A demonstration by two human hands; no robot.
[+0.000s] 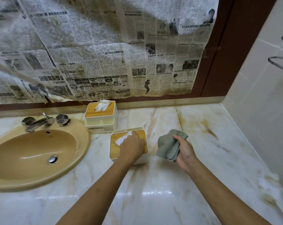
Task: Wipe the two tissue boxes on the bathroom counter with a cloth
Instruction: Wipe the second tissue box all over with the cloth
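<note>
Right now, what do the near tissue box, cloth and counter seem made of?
The near tissue box: matte white body, probably plastic; its lid shows pale wood or bamboo grain. The cloth: limp grey-green fabric, creased, maybe microfibre. The counter: glossy veined stone, likely marble, reflecting light.

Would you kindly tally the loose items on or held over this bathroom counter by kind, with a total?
Tissue boxes: 2 (far box, near box)
Cloth: 1
Total: 3
</note>
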